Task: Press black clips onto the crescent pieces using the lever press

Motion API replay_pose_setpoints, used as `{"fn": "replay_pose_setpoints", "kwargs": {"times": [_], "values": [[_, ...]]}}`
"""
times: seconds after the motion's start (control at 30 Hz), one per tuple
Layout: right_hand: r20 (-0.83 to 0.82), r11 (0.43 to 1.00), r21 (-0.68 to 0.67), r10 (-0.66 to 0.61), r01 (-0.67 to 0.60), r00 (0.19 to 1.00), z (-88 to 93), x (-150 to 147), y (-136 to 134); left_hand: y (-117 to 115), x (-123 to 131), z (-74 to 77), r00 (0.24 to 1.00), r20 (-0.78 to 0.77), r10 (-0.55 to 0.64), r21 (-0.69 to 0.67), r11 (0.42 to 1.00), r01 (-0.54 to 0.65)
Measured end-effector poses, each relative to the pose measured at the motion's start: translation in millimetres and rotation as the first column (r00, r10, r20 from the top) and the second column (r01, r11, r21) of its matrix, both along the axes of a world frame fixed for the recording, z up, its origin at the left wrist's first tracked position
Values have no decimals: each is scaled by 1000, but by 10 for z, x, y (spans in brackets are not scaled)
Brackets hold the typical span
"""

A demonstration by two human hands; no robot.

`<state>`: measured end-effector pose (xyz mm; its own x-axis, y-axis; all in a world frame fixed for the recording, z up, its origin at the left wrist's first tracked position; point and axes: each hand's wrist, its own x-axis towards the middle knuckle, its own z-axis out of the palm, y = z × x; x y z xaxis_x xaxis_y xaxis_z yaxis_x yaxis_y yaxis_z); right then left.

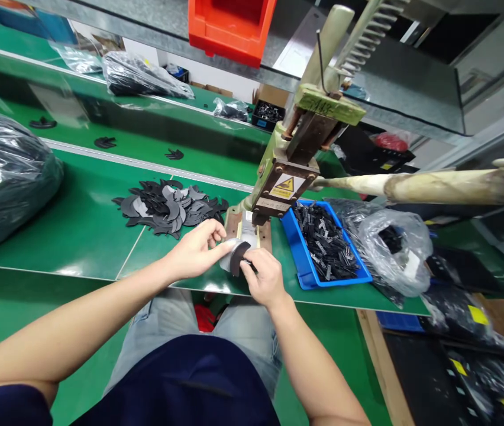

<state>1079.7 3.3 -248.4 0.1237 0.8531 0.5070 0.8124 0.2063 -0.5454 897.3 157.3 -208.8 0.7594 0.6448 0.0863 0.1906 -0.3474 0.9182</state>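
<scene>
A black crescent part (pixel 236 259) is held btwn both hands at the near edge of the green surface (pixel 78 231), just in front of the base plate (pixel 246 228) of a hand press (pixel 299 160). The left hand (pixel 196 253) is seen on the part's left. Its grip is narrow, w/ thumb and fingertips pinched on the part's upper end. The right hand (pixel 266 279) is placed just below and to the right. Its grip is likewise closed, w/ the part's lower end nipped btwn thumb and forefinger. The part is held tilted, not flat on the surface (a pale piece shows beneath it, but what it is cannot be told).

Behind the left hand, a loose pile of crescent pcs (pixel 170 208) is spread on the surface, near the press base. Right of the base plate, a blue tray (pixel 294 242) is filled w/ small black clips (pixel 327 242). A clear plastic bag (pixel 394 248) w/ dark pcs inside is pressed against the tray's right side. The press lever (pixel 433 186), wrapped in pale tape, is stretched out to the right above tray and bag. A yellow warning label (pixel 284 187) is fixed on the press head.

At far left, a large bag of dark parts (pixel 3 177) is resting on the surface. Above, a red bin (pixel 229 26) is hung on a metal rail.
</scene>
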Motion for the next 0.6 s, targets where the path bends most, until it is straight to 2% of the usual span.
{"fn": "replay_pose_setpoints", "kwargs": {"times": [0.07, 0.17, 0.23, 0.33, 0.43, 0.6], "values": [[87, 1000, 11, 7, -8, 996, -22, 8, -10, -50, -1, 23, 999, 13, -31, 174, 984, 29], [132, 999, 36, 19, -24, 991, -35, -19, -23, -109, 32, 40, 992, -16, -122, 221, 968, 122], [131, 998, 60, 28, -36, 991, -16, -48, -36, -124, 63, 27, 991, -7, -133, 147, 980, 132], [121, 991, 120, 38, -52, 992, 38, -91, -67, -128, 99, -19, 989, 6, -151, -50, 987, 151], [100, 983, 172, 42, -59, 994, 93, -118, -96, -138, 114, -66, 979, 16, -204, -277, 940, 201], [14, 982, 187, 39, -41, 999, 140, -109, -96, -177, 99, -111, 977, 207, -47, -391, 912, 127]]}}
